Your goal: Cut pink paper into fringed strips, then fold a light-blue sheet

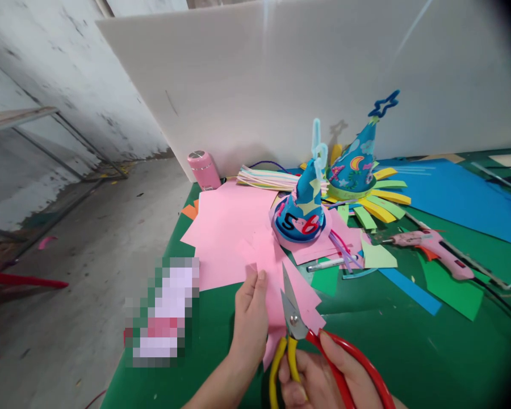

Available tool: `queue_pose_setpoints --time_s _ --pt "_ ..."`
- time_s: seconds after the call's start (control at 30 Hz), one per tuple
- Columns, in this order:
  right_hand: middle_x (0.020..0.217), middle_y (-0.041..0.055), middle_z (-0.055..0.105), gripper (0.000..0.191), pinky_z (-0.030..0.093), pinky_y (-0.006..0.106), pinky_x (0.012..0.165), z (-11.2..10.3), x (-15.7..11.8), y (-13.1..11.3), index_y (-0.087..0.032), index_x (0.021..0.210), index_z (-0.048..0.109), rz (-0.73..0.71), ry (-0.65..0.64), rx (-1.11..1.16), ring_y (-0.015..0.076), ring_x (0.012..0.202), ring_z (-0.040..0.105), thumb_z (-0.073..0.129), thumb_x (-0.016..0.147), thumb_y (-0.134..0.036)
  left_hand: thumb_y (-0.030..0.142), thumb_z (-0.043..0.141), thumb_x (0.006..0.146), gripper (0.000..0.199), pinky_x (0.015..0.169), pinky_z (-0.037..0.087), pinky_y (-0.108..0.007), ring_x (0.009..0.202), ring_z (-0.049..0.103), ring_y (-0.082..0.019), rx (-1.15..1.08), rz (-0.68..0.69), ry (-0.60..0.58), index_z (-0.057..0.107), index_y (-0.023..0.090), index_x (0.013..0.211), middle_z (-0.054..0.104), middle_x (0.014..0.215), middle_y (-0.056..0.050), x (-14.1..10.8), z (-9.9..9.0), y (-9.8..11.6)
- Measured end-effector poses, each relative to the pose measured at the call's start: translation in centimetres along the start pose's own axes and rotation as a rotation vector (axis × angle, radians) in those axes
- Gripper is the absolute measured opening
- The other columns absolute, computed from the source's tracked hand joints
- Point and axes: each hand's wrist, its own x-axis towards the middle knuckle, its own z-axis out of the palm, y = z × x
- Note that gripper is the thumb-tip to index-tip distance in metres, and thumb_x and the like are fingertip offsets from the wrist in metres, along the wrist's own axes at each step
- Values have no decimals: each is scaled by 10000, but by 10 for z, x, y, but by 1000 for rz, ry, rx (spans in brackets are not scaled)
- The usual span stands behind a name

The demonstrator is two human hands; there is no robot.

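Pink paper piece point(273, 289) sits over the near middle of the green tabletop point(413, 346), pinched in the narrow grip of the left hand point(251, 309), a hold that appears meant to steady it beside the blades. Scissors point(293, 322) are gripped by their red and yellow handles in the right hand point(317, 375), blades parted and pointing far, presumably to keep the tips off the left fingers. Farther off stands a blue cone hat point(303, 207); to the right lies a pink glue gun point(443, 250), seemingly placed within reach.
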Motion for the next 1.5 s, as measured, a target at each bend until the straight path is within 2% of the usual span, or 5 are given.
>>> queue_pose_setpoints --time_s 0.2,0.77,0.93,1.3,1.5 --pt "642 3 399 638 161 210 505 -1 -1 3 -86 848 511 -22 3 -13 80 502 320 415 652 -686 345 548 754 195 539 345 -176 573 433 -86 -48 -18 76 513 175 666 481 592 55 -5 0 1" --pt "634 20 428 658 202 197 514 -2 -1 12 -65 838 546 -78 94 -22 79 503 361 371 679 -680 306 623 680 181 441 309 -178 433 410 -67 -222 -149 100 530 166 610 468 491 67 -10 2 3" --pt "633 20 421 655 268 214 579 1 0 12 -78 807 576 -141 119 -33 90 521 344 315 705 -670 324 620 682 188 434 280 -176 421 373 -62 -135 -88 86 543 170 609 424 467 77 -9 0 -2" --pt "608 25 438 698 199 201 518 1 -2 9 -74 794 571 -140 117 -19 84 496 339 291 689 -705 377 591 701 286 442 272 -186 476 341 -70 61 -24 12 500 151 550 430 513 48 -10 -6 -5" --pt "600 19 445 657 216 204 515 -3 -3 8 -79 820 573 -122 74 5 87 496 377 337 700 -681 348 613 678 257 482 322 -186 495 404 -78 20 -37 21 529 143 547 489 532 36 -9 -10 -2"
